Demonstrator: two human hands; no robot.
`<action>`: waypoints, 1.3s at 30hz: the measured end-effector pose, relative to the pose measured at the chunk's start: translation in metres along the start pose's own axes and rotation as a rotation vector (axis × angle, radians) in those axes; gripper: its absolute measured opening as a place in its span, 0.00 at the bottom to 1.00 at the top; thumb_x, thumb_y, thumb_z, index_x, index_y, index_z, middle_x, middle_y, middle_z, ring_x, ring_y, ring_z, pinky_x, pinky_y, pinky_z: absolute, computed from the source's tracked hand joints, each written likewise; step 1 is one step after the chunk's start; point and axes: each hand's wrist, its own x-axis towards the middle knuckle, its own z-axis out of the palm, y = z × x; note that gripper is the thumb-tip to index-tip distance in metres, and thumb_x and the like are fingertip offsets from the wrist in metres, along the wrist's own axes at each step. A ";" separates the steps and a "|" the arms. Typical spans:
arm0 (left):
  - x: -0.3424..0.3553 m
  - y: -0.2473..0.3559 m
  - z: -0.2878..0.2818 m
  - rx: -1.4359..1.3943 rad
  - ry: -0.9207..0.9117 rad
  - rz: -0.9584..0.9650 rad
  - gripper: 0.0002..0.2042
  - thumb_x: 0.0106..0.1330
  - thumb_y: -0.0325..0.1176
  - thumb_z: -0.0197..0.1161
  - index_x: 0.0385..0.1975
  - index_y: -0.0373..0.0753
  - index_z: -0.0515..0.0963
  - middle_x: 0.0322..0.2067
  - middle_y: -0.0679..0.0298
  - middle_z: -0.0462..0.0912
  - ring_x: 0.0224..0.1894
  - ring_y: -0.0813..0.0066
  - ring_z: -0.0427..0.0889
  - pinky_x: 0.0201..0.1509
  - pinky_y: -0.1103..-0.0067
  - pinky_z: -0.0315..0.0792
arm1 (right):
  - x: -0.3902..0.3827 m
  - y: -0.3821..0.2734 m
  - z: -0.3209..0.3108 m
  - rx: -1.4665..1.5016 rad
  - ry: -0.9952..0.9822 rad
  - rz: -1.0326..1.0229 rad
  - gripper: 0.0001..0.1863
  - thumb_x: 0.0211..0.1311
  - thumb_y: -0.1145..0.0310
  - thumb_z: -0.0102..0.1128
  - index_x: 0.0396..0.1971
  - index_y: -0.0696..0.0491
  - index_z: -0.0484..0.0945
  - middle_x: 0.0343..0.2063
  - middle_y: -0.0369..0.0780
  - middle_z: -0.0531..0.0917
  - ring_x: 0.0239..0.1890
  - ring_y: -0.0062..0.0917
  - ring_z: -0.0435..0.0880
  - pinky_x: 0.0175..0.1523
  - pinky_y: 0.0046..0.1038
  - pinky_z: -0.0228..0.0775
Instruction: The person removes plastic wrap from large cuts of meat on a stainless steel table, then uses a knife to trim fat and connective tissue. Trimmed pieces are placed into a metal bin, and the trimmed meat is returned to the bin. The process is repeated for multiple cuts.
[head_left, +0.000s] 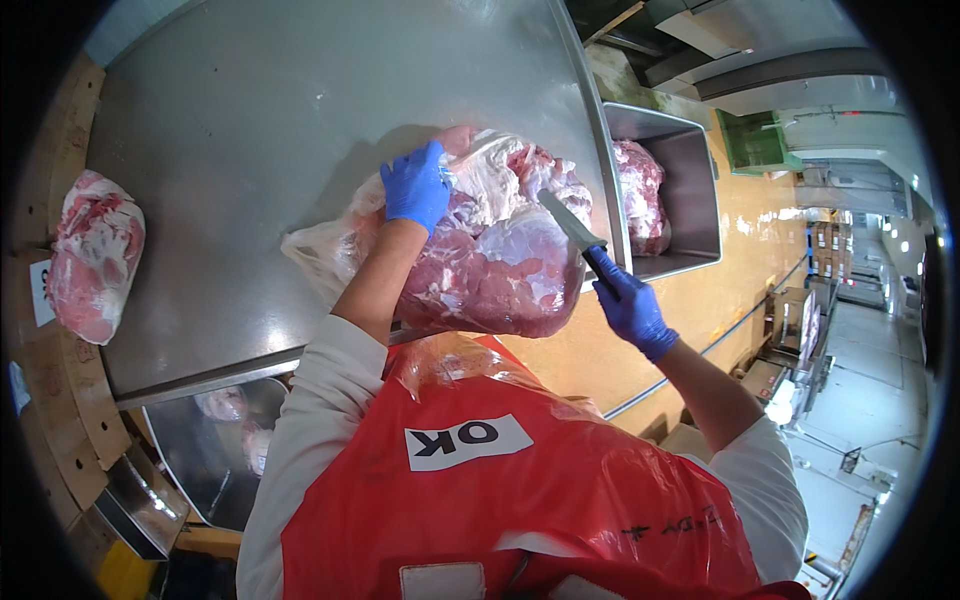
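Observation:
A large cut of raw meat (pixel 500 260), dark pink with white fat and membrane, lies at the near right edge of the steel table (pixel 260 130). Clear plastic film (pixel 335 245) spreads out from under its left side. My left hand (pixel 416 188), in a blue glove, is closed on the pale upper-left edge of the meat; its fingertips are partly hidden. In my blue-gloved right hand (pixel 635 315) is a knife (pixel 568 218), gripped by its black handle. The blade points up and left, over the right part of the meat.
Another piece of meat (pixel 97 255) rests by cardboard boxes (pixel 60 385) at the far left. A steel bin (pixel 695 190) holding meat stands right of the table. Below the table's left front edge sits a steel tub (pixel 215 480) with meat. A green crate (pixel 755 145) is farther right.

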 end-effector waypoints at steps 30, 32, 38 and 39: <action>0.068 0.054 -0.068 -0.577 0.349 0.023 0.09 0.67 0.29 0.57 0.45 0.37 0.71 0.40 0.51 0.83 0.45 0.48 0.82 0.47 0.67 0.75 | -0.049 -0.013 -0.160 0.006 0.048 0.097 0.19 0.60 0.65 0.65 0.52 0.40 0.84 0.27 0.47 0.84 0.29 0.43 0.83 0.36 0.39 0.76; 0.072 0.082 -0.068 -0.665 0.364 0.110 0.11 0.65 0.25 0.58 0.46 0.37 0.71 0.38 0.52 0.81 0.42 0.55 0.82 0.46 0.69 0.75 | -0.036 -0.013 -0.180 0.020 0.043 0.126 0.18 0.60 0.66 0.65 0.52 0.43 0.83 0.26 0.49 0.83 0.28 0.44 0.83 0.35 0.39 0.76; 0.031 0.116 -0.048 -0.465 0.100 -0.086 0.14 0.63 0.33 0.64 0.47 0.38 0.73 0.40 0.52 0.81 0.49 0.51 0.80 0.55 0.62 0.72 | 0.017 0.003 -0.177 -0.036 -0.115 -0.012 0.17 0.64 0.62 0.61 0.52 0.44 0.83 0.31 0.47 0.85 0.31 0.45 0.84 0.39 0.39 0.77; 0.018 0.109 -0.041 -0.279 0.176 0.006 0.15 0.63 0.36 0.64 0.47 0.40 0.73 0.41 0.53 0.82 0.52 0.51 0.78 0.59 0.58 0.67 | 0.025 0.000 -0.177 -0.068 -0.153 -0.049 0.17 0.64 0.64 0.61 0.53 0.44 0.82 0.32 0.48 0.85 0.32 0.44 0.84 0.40 0.37 0.77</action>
